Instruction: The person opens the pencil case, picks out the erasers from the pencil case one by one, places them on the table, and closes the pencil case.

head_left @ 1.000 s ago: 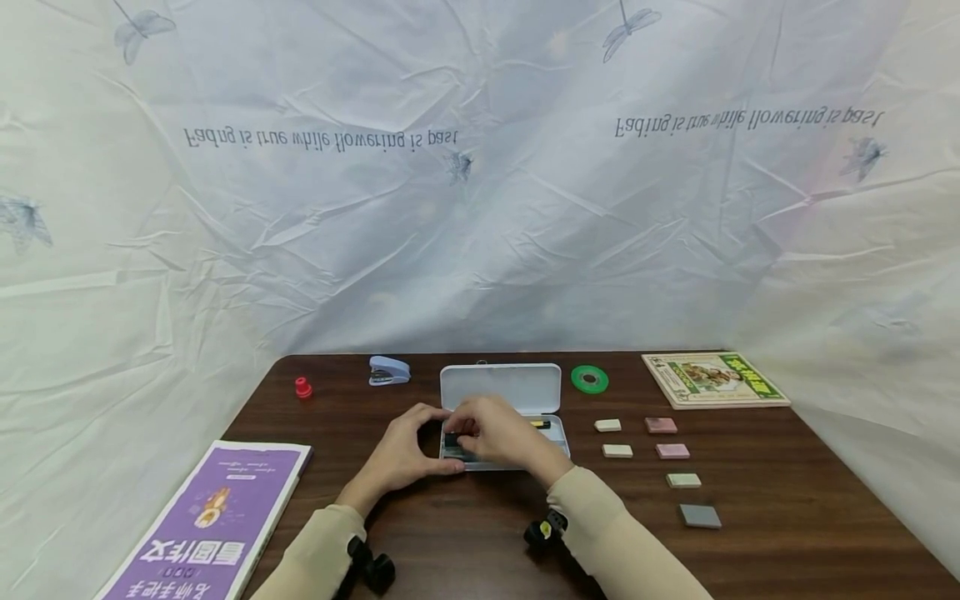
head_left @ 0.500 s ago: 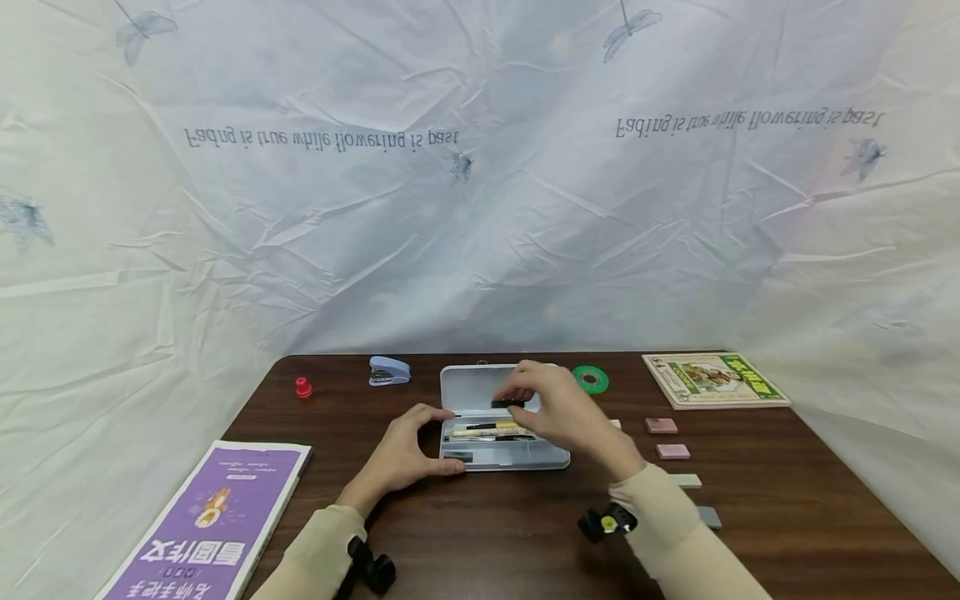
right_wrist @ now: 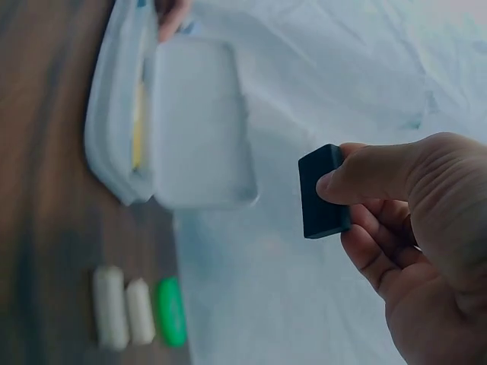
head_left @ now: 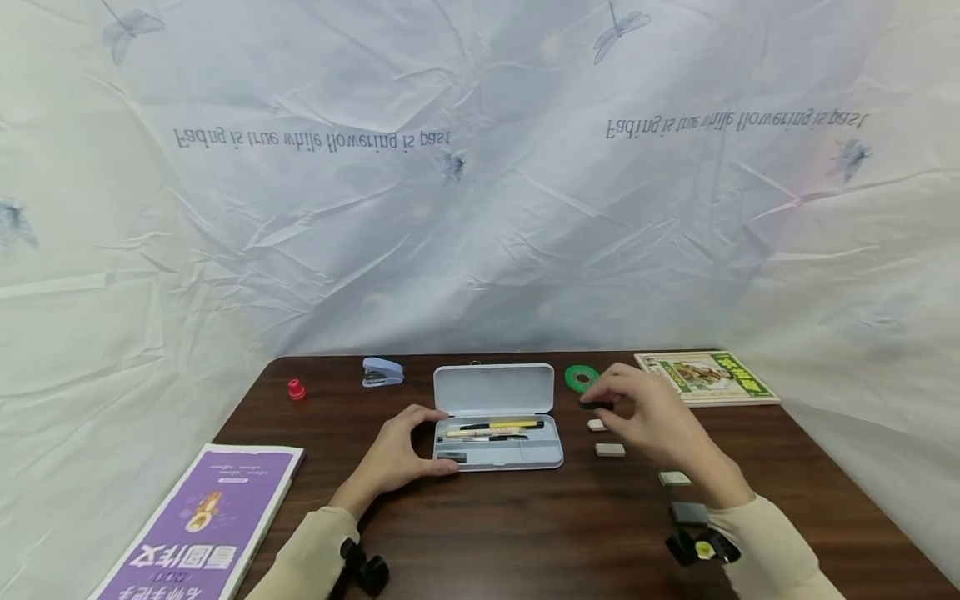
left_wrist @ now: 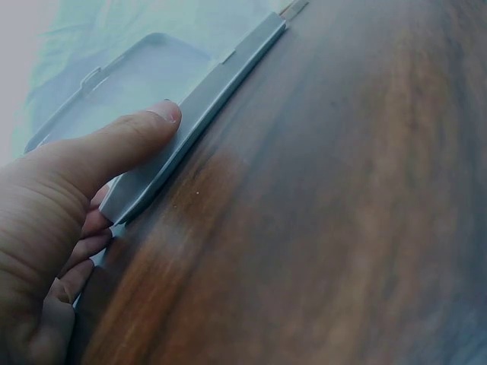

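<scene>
A white pencil case [head_left: 495, 388] stands with its lid up in the middle of the table. My left hand [head_left: 397, 450] grips its left end, the thumb [left_wrist: 144, 137] on the front wall and the fingers round the back corner. Pens [head_left: 502, 426] lie in the rear compartment, and a small dark piece [head_left: 452, 457] lies at the left of the front one. To the right of the case, my right hand [head_left: 652, 417] pinches a black eraser [right_wrist: 316, 194] between thumb and fingers, raised above the table.
White erasers [head_left: 610, 450] lie below the right hand, with a pale eraser [head_left: 675, 478] and a grey block [head_left: 688, 513] nearer me. Behind are a green ring-shaped roll [head_left: 581, 378], a booklet [head_left: 705, 379], a stapler [head_left: 382, 372] and a red stopper-like piece [head_left: 296, 389]. A purple book [head_left: 202, 517] lies left.
My right hand has lifted the black eraser out of the pencil case and carried it right, past the green roll. The left hand keeps its grip on the case.
</scene>
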`<action>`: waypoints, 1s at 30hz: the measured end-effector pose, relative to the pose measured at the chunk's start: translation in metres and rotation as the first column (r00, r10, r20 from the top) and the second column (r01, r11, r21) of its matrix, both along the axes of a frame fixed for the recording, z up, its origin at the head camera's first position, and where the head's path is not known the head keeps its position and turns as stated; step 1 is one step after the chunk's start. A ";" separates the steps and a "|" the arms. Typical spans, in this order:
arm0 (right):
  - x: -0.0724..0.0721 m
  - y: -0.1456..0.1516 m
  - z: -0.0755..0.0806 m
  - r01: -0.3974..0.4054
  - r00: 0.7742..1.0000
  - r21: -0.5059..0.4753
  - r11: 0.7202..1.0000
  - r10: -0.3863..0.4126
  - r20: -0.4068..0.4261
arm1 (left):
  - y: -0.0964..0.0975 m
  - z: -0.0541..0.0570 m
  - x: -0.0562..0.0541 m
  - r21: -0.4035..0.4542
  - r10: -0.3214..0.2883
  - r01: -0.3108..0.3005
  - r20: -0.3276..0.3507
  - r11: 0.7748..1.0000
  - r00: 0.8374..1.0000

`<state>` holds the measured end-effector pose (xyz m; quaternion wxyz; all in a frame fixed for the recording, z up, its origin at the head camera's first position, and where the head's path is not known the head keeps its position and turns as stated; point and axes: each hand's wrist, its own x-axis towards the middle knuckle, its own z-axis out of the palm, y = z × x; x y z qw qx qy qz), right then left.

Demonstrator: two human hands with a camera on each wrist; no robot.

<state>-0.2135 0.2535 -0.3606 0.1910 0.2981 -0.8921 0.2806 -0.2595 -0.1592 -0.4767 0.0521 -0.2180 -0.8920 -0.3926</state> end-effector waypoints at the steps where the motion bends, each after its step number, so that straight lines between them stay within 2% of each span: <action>1: 0.002 0.004 -0.003 0.000 1.000 -0.004 1.000 0.000 0.012 | -0.001 0.000 0.000 0.003 0.002 -0.002 -0.001 1.000 1.000; 7: 0.018 0.026 -0.028 0.018 0.998 -0.019 1.000 -0.016 0.065 | -0.002 -0.001 0.000 0.003 -0.001 0.001 -0.002 1.000 1.000; 12: 0.022 0.036 -0.055 -0.038 0.999 -0.004 0.999 0.038 0.034 | -0.001 -0.002 0.000 0.006 -0.005 0.005 -0.001 1.000 1.000; 16: 0.022 0.042 -0.069 -0.075 0.994 0.021 0.997 0.073 0.075 | 0.000 -0.001 0.000 0.011 -0.007 0.007 -0.004 1.000 1.000; 18: 0.021 0.043 -0.072 -0.073 0.989 0.021 0.997 0.070 0.129 | 0.000 0.000 0.000 0.011 -0.007 0.007 -0.004 1.000 1.000; 24: 0.022 0.043 -0.071 -0.093 0.952 0.035 0.995 0.078 0.297 | 0.001 0.001 0.000 0.006 -0.004 0.004 -0.002 1.000 1.000; 30: 0.021 0.044 -0.067 -0.120 0.939 0.058 0.991 0.094 0.330 | 0.000 0.000 0.000 0.008 -0.007 0.007 -0.002 1.000 1.000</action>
